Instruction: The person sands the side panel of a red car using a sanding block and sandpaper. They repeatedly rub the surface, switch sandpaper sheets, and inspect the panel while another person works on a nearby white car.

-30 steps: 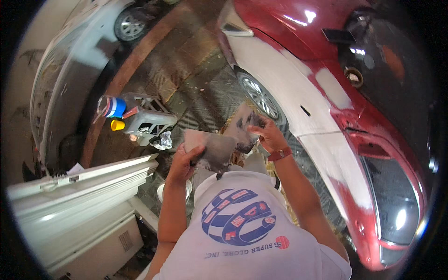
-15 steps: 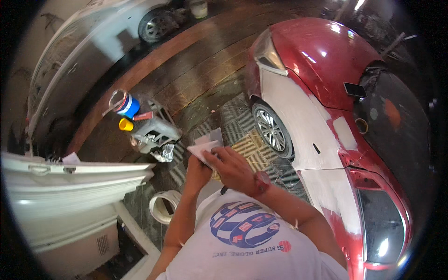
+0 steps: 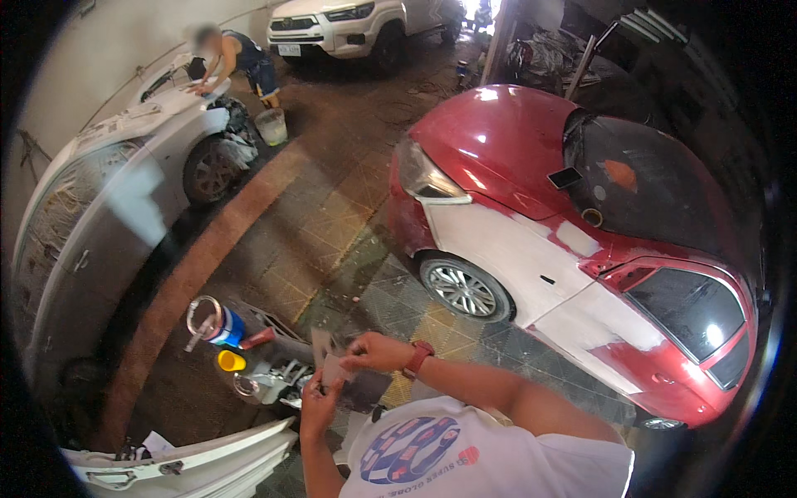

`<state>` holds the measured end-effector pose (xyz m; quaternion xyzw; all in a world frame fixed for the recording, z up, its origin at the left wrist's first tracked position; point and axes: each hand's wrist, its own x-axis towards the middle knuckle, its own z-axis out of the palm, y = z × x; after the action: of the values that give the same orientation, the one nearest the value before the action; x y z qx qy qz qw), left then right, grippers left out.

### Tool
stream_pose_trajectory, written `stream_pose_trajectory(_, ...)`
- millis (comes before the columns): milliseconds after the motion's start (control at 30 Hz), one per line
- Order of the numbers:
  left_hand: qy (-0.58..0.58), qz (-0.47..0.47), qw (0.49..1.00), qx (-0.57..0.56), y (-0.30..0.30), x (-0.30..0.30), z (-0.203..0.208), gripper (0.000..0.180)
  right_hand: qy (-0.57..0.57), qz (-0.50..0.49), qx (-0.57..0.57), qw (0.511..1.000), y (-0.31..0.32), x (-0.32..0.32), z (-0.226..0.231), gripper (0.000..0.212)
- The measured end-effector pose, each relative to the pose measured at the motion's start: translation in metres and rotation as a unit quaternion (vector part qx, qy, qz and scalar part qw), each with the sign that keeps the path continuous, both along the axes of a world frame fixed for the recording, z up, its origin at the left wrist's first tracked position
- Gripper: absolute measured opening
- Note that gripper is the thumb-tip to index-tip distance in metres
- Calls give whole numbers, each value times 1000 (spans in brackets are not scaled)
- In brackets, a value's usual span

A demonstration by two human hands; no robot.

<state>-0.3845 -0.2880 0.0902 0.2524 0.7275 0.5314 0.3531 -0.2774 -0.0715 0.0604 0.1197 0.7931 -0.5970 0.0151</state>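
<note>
In front of my body, both hands hold thin sheets that look like sandpaper (image 3: 334, 369), one side pale and a darker grey part hanging below. My left hand (image 3: 318, 400) grips the pale piece from beneath, fingers closed on its lower edge. From the right, my right hand (image 3: 374, 352) pinches its upper right edge; a red watch (image 3: 419, 357) is on that wrist. The fingertips are partly blurred. A stool (image 3: 286, 336) just left of the hands carries a blue-and-white can (image 3: 224, 324), a yellow cup (image 3: 231, 360) and a red box-like piece (image 3: 257, 338).
A red car (image 3: 498, 149) with pale filler patches stands to the right, a phone (image 3: 565, 178) and tape roll (image 3: 592, 217) on it. At left is a grey car (image 3: 108, 216), where another person (image 3: 245, 62) leans. White panels (image 3: 207, 461) lie lower left; a white pickup (image 3: 332, 29) stands behind.
My view has tilted up and turned, bringing the other person and the pickup into sight. My hands have shifted apart slightly on the sheets, and the darker grey part now shows.
</note>
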Motion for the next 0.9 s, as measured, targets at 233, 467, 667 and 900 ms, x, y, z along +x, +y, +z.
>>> stream_pose_trajectory(233,-4,79,992,96,-42,-85,-12,38,53,-110,153,981,-22,-18,4,48)
stream_pose_trajectory(467,-87,263,935,222,-33,-122,-10,42,-161,-74,56,983,-27,-41,64,44)
stream_pose_trajectory(667,-98,77,964,237,-34,-126,-68,53,84,-251,109,958,-38,-53,20,58)
stream_pose_trajectory(900,-105,-54,987,107,-25,-89,-11,48,41,-194,55,979,-50,-67,52,65)
